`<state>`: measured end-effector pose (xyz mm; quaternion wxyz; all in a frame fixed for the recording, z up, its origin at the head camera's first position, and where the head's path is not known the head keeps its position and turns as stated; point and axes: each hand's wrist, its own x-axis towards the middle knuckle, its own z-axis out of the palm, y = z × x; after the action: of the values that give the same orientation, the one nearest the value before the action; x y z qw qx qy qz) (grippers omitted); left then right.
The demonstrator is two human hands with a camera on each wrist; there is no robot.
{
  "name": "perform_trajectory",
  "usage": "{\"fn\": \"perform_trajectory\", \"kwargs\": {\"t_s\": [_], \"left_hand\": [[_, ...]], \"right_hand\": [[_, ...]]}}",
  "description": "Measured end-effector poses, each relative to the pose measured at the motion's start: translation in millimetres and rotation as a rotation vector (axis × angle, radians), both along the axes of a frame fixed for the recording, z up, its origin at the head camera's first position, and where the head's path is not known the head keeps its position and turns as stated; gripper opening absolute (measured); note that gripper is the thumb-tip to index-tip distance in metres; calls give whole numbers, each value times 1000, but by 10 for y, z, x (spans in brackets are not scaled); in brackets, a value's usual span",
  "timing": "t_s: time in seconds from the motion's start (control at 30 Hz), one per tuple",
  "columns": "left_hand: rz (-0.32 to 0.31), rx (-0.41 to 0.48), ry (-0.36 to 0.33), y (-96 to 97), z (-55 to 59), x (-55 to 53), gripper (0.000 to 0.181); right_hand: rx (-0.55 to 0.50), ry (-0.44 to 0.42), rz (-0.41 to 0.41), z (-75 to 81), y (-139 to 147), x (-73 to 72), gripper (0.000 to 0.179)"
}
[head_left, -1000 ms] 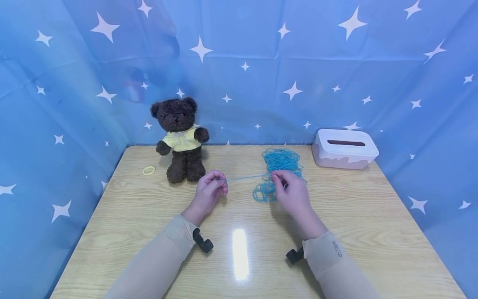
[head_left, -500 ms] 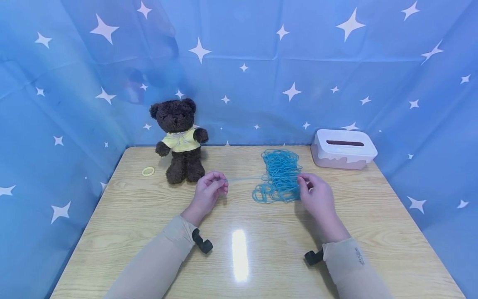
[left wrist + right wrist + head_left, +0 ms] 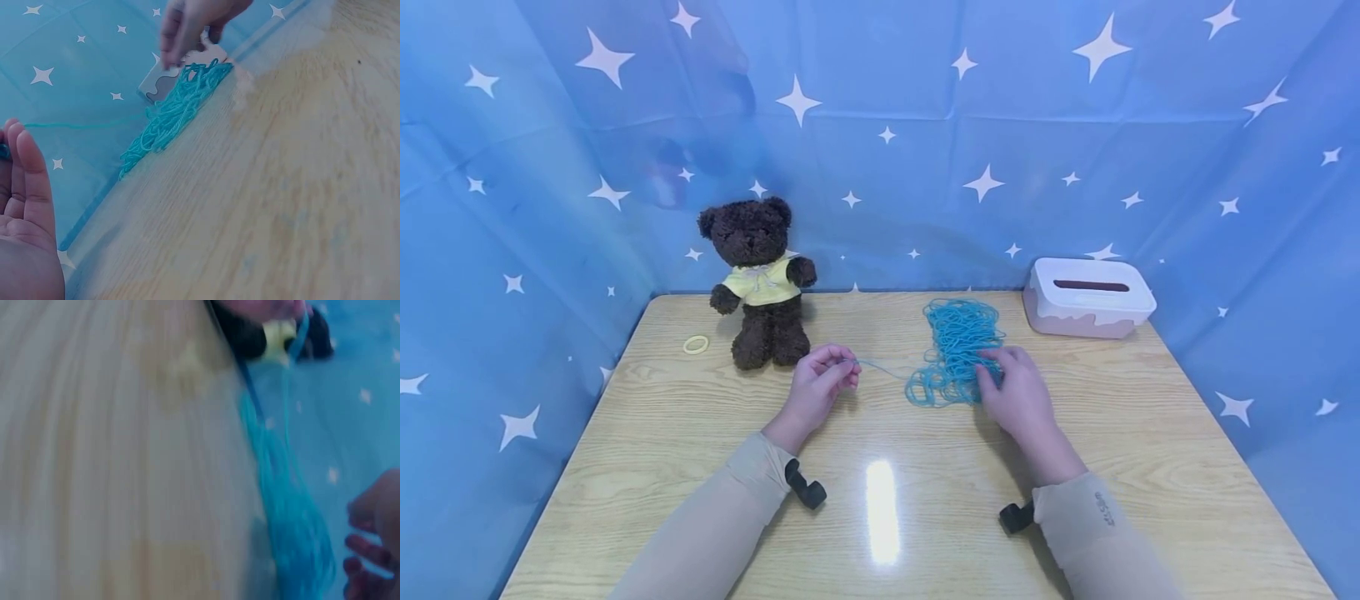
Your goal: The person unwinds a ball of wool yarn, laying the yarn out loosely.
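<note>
Blue yarn (image 3: 964, 342) lies in a loose, looped heap right of the middle of the table. My left hand (image 3: 822, 379) pinches one end of it between thumb and fingers. From there a slack strand (image 3: 81, 125) runs across to the heap. My right hand (image 3: 1018, 392) is over the heap's right side, thumb and fingers parted. In the right wrist view, blurred, the fingers (image 3: 369, 550) of that hand are spread beside the yarn with nothing between them.
A brown teddy bear (image 3: 760, 283) in a yellow top stands behind my left hand. Left of it lies a pale yellow ring (image 3: 696, 345). A white and pink tissue box (image 3: 1090, 298) sits at the back right, before a blue starry curtain (image 3: 880, 208).
My right hand drew the strand out to the right over the heap, then let it go and moved slightly back left. The strand has gone slack. My left hand has stayed in place.
</note>
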<state>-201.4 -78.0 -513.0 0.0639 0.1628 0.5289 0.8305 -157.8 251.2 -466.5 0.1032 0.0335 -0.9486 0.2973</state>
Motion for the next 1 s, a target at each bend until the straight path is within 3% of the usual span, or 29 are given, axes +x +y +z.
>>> {"fn": "perform_trajectory", "kwargs": {"t_s": [0.13, 0.27, 0.33, 0.47, 0.6, 0.83, 1.0], "left_hand": [[-6, -9, -10, -1, 2, 1, 23], [-20, 2, -3, 17, -4, 9, 24], [-26, 8, 1, 33, -6, 15, 25], [-35, 12, 5, 57, 8, 21, 24], [-33, 8, 17, 66, 36, 10, 22], [-5, -16, 4, 31, 25, -4, 24], [2, -30, -12, 8, 25, 8, 23]], "right_hand": [[-62, 60, 177, 46, -416, -38, 37], [-98, -7, 313, 67, -805, -55, 43], [-86, -35, 336, 60, -931, -67, 44], [-69, -24, 314, 32, -1021, -82, 30], [-96, 51, 264, 27, -954, -94, 19], [-114, 147, 223, 74, -730, -103, 17], [-121, 132, 190, 69, -586, -90, 18]]}}
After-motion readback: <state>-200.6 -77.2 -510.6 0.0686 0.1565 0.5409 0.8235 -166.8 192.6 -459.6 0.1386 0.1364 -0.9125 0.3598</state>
